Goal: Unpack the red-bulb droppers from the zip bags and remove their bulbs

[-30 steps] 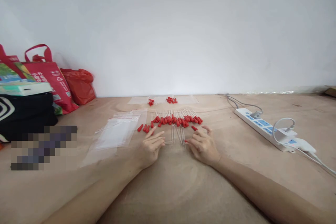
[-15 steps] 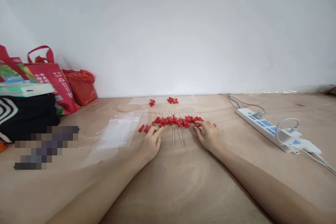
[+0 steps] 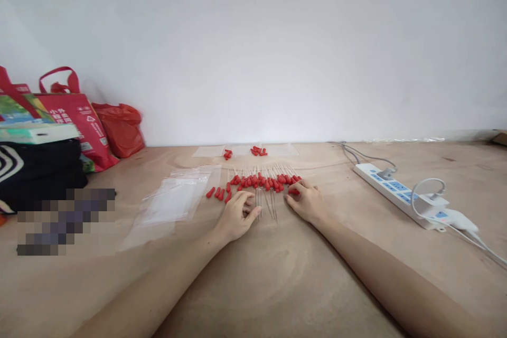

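Several droppers with red rubber bulbs (image 3: 259, 181) lie in a row across the middle, their thin glass tubes pointing toward the wall. Nearer me lie several loose glass tubes (image 3: 272, 206). My left hand (image 3: 236, 216) is beside these tubes at their left, thumb and fingers apart, the thumb tip close to or touching the nearest one. At the row's right end, my right hand (image 3: 308, 202) has thumb and fingers curled around a red rubber bulb (image 3: 293, 191), mostly hidden by the fingers. A few loose red bulbs (image 3: 221, 194) lie left of the row.
Clear zip bags (image 3: 170, 198) lie at the left. More red bulbs (image 3: 259, 151) rest on plastic bags near the wall. A white power strip (image 3: 390, 187) with cables is at the right. Red bags (image 3: 121, 129) and a black cloth item (image 3: 43, 174) stand far left.
My left hand has moved right, from the loose red bulbs to the glass tubes, and its thumb and fingers have spread. My right hand stays at the row's right end.
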{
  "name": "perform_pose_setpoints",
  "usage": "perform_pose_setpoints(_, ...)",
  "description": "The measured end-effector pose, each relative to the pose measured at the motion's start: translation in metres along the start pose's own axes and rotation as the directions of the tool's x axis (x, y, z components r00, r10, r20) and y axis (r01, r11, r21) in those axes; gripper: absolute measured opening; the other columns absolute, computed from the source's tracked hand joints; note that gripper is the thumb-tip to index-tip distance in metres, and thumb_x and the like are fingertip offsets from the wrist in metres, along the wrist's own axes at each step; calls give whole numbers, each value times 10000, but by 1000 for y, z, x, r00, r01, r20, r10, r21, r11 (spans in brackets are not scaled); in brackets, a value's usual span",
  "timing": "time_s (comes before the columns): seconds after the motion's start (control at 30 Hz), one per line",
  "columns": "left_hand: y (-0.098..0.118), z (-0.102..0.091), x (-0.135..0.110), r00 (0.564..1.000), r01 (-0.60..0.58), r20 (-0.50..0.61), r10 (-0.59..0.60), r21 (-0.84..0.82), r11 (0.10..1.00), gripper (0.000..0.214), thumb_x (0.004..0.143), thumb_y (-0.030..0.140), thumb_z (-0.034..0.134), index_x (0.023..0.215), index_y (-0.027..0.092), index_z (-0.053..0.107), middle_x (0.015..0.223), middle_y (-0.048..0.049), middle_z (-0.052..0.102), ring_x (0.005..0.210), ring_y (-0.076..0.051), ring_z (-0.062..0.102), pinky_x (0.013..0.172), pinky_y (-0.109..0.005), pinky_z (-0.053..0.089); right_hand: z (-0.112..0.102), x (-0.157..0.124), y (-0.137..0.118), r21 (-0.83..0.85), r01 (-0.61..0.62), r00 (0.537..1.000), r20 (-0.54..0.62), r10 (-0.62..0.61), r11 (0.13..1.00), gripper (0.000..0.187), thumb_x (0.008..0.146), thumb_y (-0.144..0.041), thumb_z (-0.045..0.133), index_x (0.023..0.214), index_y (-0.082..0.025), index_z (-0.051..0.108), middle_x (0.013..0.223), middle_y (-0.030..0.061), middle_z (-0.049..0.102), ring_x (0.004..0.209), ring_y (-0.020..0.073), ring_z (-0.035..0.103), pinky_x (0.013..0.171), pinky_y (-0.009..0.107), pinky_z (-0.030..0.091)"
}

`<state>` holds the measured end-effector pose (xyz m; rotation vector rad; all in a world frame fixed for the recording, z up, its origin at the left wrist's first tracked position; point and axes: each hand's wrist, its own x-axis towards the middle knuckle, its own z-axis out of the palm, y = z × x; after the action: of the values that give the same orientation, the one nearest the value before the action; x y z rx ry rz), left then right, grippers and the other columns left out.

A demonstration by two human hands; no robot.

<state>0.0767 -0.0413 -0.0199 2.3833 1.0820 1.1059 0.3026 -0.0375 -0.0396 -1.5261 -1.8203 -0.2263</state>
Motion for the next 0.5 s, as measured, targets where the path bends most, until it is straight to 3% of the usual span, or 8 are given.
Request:
perform_pose_setpoints(0.17, 1, -6, -2, 999, 13, 37, -11, -61, 998, 161, 787, 211, 444, 923, 145, 501, 876, -67, 537, 735, -133, 592, 539, -214, 532, -4, 1, -1, 7, -49, 995, -88, 49, 999, 170, 740, -351, 517, 780, -211, 604, 794, 5, 609, 723, 134, 537, 671, 278, 266)
perform_pose_setpoints(0.5, -3, -9, 0, 999, -41, 20, 40, 46, 998, 144, 735, 124, 464, 860, 148, 530, 789, -41, 563, 656, -118, 587, 592, -245, 529, 4, 11, -9, -141, 74, 989, -118, -90, 987, 308, 761, -484, 502, 705, -225, 658, 672, 22, 613, 712, 160, 481, 727, 333, 215)
